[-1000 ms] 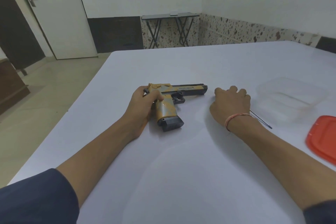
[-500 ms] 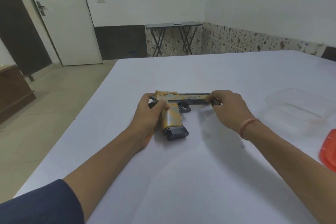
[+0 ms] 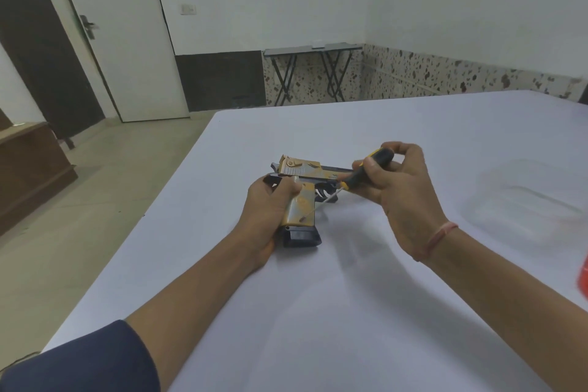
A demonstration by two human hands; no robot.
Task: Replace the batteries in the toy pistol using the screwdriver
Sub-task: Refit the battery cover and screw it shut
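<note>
Curling the left hand (image 3: pixel 270 210) round the handle of the toy pistol (image 3: pixel 299 200) and holding it tight, in the middle of the frame. Pinching the screwdriver (image 3: pixel 370 169) with the right hand (image 3: pixel 401 197), just to the right of the pistol, with fingers and thumb bent round its fat black handle with yellow stripes. Pointing the thin silver rod of the screwdriver down and to the left, across the trigger, with its tip landing low on the side of the pistol's handle. Looking a bit blurry there, so not telling whether the tip is sitting in a screw.

Showing a yellow-brown pistol with rubbed grey patches. Showing too a long dark top running off to the right behind the right hand, a white trigger inside a black ring, and a chunky black foot at the bottom of the handle. Turning its flat side up, barrel to the right, foot toward the bottom of the frame. Resting on or hanging just over the white table (image 3: pixel 318 312); not telling which.

Wearing a thin pink-orange string (image 3: pixel 440 234) on the right wrist and a dark blue sleeve (image 3: pixel 79 360) on the left arm, at the lower left.

Spotting, on the table at the right of the frame and well apart from the pistol, a see-through plastic box (image 3: pixel 525 200). Spotting at the very right edge a bit of something red (image 3: pixel 583 274). Spotting far back by the speckled wall, in the upper middle, a small folding table (image 3: pixel 313 49), and at the upper left a white door (image 3: pixel 121 41).
</note>
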